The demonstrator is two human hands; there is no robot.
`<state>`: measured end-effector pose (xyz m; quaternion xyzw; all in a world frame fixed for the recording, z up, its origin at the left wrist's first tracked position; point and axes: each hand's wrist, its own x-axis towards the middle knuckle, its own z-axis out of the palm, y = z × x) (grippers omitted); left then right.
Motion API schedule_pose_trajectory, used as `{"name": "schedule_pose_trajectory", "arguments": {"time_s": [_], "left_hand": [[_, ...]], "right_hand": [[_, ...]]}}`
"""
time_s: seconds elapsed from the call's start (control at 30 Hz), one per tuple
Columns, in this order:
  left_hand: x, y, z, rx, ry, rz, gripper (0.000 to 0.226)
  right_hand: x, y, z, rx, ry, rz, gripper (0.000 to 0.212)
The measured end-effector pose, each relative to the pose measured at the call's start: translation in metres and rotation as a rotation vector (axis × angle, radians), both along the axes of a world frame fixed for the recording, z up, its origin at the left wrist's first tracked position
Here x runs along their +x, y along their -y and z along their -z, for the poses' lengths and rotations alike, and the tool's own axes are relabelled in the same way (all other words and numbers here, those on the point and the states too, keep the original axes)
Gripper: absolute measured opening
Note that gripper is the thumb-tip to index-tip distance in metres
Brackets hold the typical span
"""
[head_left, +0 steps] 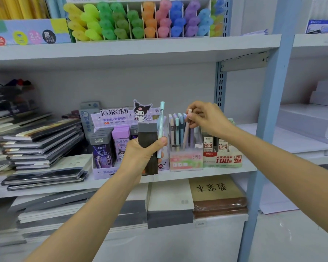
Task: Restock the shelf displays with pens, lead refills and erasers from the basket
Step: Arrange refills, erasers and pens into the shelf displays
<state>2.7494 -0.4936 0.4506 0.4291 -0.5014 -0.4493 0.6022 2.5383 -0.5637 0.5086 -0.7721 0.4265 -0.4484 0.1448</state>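
The right hand [203,118] pinched a pink pen [186,130] by its cap, standing in the pen display [186,159] just below. The left hand [140,156] gripped a dark refill box [147,140] and a blue pen [161,127]. The pens looked light, stiff and likely slippery.

Left hand [140,155] and the dark box [147,140] it grips cover the mid-front of the KUROMI display [113,118], hiding some packs and part of the btm print; box face is dark, label illegible. Right hand [206,118] hides the mid shaft of the pale pink pen [186,134] it pinches, and hand + wrist mask the pack tops in the lead refill display [222,158]. Notebook stack [36,140] at left is blurred and cut by the left edge; highlighter rack [140,19] is cut by the top edge, header text unreadable.
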Motion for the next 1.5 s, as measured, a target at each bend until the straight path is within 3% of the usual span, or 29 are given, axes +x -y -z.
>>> {"name": "schedule_pose_trajectory", "arguments": {"time_s": [0.17,0.37,0.43,0.53,0.63,0.7,0.77,0.87,1.0,1.17,1.33,1.5], "left_hand": [[0.003,0.0,0.001,-0.005,0.027,0.006,0.04],[0.004,-0.002,0.003,0.005,0.075,0.002,0.034],[0.003,-0.002,0.004,-0.007,0.096,0.01,0.029],[-0.001,-0.002,0.004,-0.046,0.131,0.033,0.018],[-0.006,-0.006,0.003,-0.062,0.17,0.04,0.021],[-0.007,-0.009,0.002,-0.082,0.145,0.08,0.03],[-0.005,-0.01,0.0,-0.101,0.136,0.089,0.03],[-0.001,-0.01,-0.001,-0.111,0.149,0.086,0.018],[0.002,-0.007,0.001,-0.112,0.142,0.097,0.011],[0.002,-0.006,0.002,-0.087,0.112,0.115,0.013],[0.003,-0.006,0.004,-0.066,0.07,0.103,0.012],[0.004,-0.006,0.003,-0.075,0.075,0.115,0.011]], "right_hand": [[0.009,0.002,0.01,0.024,-0.025,0.038,0.017],[0.016,-0.003,0.01,-0.15,-0.083,0.206,0.017],[0.02,-0.012,0.002,-0.144,0.019,0.163,0.024],[0.028,-0.027,-0.008,0.111,0.268,-0.081,0.029],[0.032,-0.034,-0.011,0.213,0.224,-0.163,0.023],[0.028,-0.034,-0.013,0.265,0.322,-0.233,0.02],[0.019,-0.033,-0.019,0.258,0.462,-0.252,0.018],[0.002,-0.026,-0.028,0.106,0.582,-0.109,0.011],[-0.015,-0.017,-0.025,-0.046,0.469,0.052,0.017],[-0.007,-0.01,-0.001,-0.104,0.152,0.135,0.02],[-0.001,-0.005,0.01,-0.138,-0.041,0.12,0.013],[-0.006,-0.002,0.005,-0.107,-0.111,0.107,0.007]]}}
